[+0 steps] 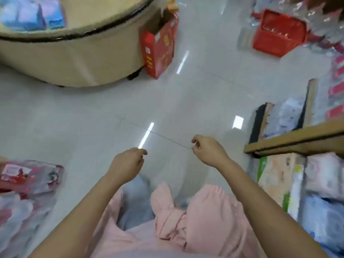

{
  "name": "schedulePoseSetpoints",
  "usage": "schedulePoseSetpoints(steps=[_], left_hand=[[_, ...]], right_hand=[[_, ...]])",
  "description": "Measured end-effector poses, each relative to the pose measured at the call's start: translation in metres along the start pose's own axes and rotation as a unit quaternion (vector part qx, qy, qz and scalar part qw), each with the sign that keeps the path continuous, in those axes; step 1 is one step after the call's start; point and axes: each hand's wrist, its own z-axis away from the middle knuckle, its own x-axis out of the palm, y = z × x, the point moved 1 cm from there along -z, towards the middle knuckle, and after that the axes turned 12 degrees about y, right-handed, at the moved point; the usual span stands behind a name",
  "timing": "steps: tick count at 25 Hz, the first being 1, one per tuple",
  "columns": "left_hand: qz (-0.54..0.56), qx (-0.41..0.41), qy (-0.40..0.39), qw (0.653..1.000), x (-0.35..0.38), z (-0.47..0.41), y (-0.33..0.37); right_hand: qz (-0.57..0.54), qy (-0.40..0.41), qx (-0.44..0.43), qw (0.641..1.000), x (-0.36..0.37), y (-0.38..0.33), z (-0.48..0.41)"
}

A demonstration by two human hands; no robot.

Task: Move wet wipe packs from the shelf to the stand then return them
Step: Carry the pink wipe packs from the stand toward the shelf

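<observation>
A: We had both hands out over the floor [93,112] with nothing in them. The left hand [126,164] was loosely curled, fingers half closed on air; the right hand [208,151] was the same, thumb and forefinger nearly pinched.

B: And the packs [31,13]? We made out pale blue ones on the stand [70,53], far left. On the shelf [294,140] at the right sat more soft packages, near and far.

A: That was where it could go wrong, we thought. The picture was smeared all over, so we seemed to be turning or walking. With the red box [158,51] standing right against the stand's side, and bagged goods [28,175] on the floor at near left, a hurried step could catch a foot or knock the box over.

B: We also judged a mix-up likely. The shelf goods looked alike through the blur, so we could reach for the wrong pack.

A: What could we not tell?

B: Plenty. No label was readable, so we could not say which shelf packages were wipes. The stand was cut off at the top and left edges, so we could not count its packs. Our feet were hidden under our pink clothing [186,220]. The red basket [279,32] at far right was too blurred to show its contents.
</observation>
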Motion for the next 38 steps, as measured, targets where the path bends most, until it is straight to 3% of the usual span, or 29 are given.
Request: schedulePoseSetpoints(steps=[4, 9, 15, 23, 30, 38], left_hand=[[0.018, -0.146, 0.027, 0.989, -0.027, 0.013, -0.127], [0.018, -0.183, 0.022, 0.983, -0.085, -0.03, -0.243], [0.048, -0.184, 0.085, 0.978, -0.156, -0.154, -0.308], [0.058, -0.227, 0.089, 0.968, -0.223, -0.328, -0.385], [0.11, -0.263, 0.051, 0.957, -0.245, -0.419, -0.45], [0.186, -0.22, 0.119, 0.95, -0.278, -0.576, -0.539]], right_hand=[[0.027, -0.065, -0.114, 0.991, 0.05, -0.131, -0.093], [0.164, -0.106, -0.222, 0.955, 0.101, -0.231, -0.158], [0.19, -0.175, -0.181, 0.949, 0.117, -0.271, -0.245], [0.197, -0.175, -0.206, 0.943, 0.101, -0.377, -0.449], [0.253, -0.062, -0.286, 0.922, 0.092, -0.51, -0.591], [0.172, -0.052, -0.169, 0.969, 0.138, -0.608, -0.699]])
